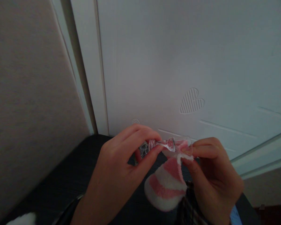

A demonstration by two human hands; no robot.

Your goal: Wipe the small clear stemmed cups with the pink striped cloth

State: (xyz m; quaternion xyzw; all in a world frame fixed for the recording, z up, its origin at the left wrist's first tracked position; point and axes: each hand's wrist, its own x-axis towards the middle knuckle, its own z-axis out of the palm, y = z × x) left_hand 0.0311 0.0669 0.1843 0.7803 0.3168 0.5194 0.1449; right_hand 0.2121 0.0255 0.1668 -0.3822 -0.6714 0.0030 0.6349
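Note:
My left hand [121, 165] and my right hand [213, 175] are raised side by side before a white door. Both pinch a small clear plastic piece [168, 145] at the top of a fluffy pink and white striped sock [166, 184]. The sock hangs down between the two hands. Left thumb and fingers close on the left end of the plastic, right fingers on the right end and on the sock's cuff. I cannot make out exactly what the clear piece is.
A white door [189, 62] with a ribbed heart shape [192, 101] fills the background. A beige wall panel [25, 93] stands at the left. A dark surface [67, 181] lies below the hands. Something white and fluffy [21, 219] shows at the bottom left.

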